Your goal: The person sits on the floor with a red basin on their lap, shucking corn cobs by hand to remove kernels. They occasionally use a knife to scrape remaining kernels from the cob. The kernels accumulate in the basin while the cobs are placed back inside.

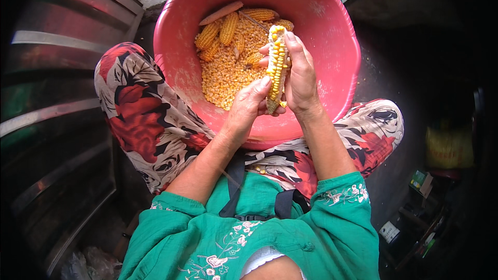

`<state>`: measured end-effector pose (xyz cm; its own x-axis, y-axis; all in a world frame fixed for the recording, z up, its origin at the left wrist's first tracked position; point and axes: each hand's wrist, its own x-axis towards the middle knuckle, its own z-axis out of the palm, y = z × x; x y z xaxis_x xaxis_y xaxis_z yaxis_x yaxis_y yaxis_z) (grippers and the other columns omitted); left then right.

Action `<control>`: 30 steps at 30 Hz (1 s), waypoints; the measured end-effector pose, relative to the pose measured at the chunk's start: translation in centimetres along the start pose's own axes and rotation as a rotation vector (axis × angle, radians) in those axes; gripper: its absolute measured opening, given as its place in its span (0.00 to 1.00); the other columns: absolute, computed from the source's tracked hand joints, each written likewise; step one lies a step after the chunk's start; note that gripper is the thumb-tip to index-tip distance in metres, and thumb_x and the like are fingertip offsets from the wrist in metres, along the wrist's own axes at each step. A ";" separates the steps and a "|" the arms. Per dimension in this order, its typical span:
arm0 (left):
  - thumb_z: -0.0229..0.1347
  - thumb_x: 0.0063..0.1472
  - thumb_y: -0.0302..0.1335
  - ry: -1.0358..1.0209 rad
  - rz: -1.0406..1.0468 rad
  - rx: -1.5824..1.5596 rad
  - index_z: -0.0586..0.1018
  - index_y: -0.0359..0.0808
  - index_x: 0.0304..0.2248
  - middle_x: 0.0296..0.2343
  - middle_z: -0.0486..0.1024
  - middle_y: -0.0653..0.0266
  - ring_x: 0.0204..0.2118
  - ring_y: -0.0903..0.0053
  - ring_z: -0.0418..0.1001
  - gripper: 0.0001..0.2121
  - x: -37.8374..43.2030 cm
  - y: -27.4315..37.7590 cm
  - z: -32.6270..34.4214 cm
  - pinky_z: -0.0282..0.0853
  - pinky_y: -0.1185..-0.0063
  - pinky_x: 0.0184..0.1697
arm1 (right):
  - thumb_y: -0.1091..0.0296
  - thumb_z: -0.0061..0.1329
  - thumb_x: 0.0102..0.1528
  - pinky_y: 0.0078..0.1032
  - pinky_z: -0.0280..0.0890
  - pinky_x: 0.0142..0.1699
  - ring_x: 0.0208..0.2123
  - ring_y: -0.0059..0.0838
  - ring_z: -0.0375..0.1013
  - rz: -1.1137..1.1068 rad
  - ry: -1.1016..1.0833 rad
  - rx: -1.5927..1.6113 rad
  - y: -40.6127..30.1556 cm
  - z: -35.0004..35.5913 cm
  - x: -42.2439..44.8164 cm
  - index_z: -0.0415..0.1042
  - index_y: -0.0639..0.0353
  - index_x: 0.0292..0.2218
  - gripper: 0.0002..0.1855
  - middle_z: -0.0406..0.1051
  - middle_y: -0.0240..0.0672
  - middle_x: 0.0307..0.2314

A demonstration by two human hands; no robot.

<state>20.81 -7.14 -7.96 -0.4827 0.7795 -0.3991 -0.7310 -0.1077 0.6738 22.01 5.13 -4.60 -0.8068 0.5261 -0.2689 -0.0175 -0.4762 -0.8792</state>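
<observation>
Both my hands hold one partly shelled corn cob [277,64] upright over a large red plastic basin [334,70]. My left hand [251,99] grips its lower, tapered end, thumb on the kernels. Around the upper part on the right side is my right hand [301,74], with its thumb near the top. Rows of yellow kernels run down the cob's middle, with bare pale strips beside them. Loose corn kernels [223,81] cover the basin's bottom. Several unshelled corn cobs [228,28] and a bare cob [221,12] lie at the far side, near a thin rod [253,20].
My bent legs in floral trousers [136,120] flank the basin. A metal door or shutter [58,112] stands at the left. On the dark right side are a yellow bag [449,147], a small box [421,182] and a container with a white label [390,232]. Plastic bags [91,264] lie at lower left.
</observation>
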 end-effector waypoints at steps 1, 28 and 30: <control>0.41 0.64 0.42 0.011 0.011 0.004 0.69 0.34 0.42 0.31 0.73 0.62 0.28 0.76 0.74 0.19 0.0 0.0 0.0 0.72 0.80 0.33 | 0.51 0.41 0.58 0.18 0.67 0.30 0.25 0.20 0.69 0.003 -0.015 -0.019 -0.1 0.1 0.0 0.62 0.61 0.41 0.21 0.68 0.35 0.26; 0.33 0.63 0.51 0.031 0.196 0.285 0.67 0.35 0.37 0.19 0.68 0.65 0.17 0.83 0.63 0.25 0.0 0.2 0.3 0.59 0.86 0.21 | 0.49 0.37 0.59 0.18 0.70 0.31 0.25 0.23 0.73 -0.035 -0.087 -0.161 0.6 -0.1 -0.4 0.62 0.62 0.41 0.22 0.71 0.38 0.27; 0.33 0.63 0.51 0.029 0.186 0.256 0.67 0.35 0.37 0.19 0.68 0.65 0.17 0.83 0.63 0.25 -0.1 0.1 0.4 0.59 0.85 0.21 | 0.50 0.36 0.60 0.18 0.70 0.31 0.25 0.23 0.73 -0.028 -0.090 -0.106 0.8 -0.4 -0.3 0.62 0.62 0.41 0.22 0.72 0.39 0.27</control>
<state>20.97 -6.94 -7.59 -0.6134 0.7424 -0.2695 -0.4857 -0.0855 0.8699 22.50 4.86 -5.38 -0.8565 0.4709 -0.2111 0.0173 -0.3827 -0.9237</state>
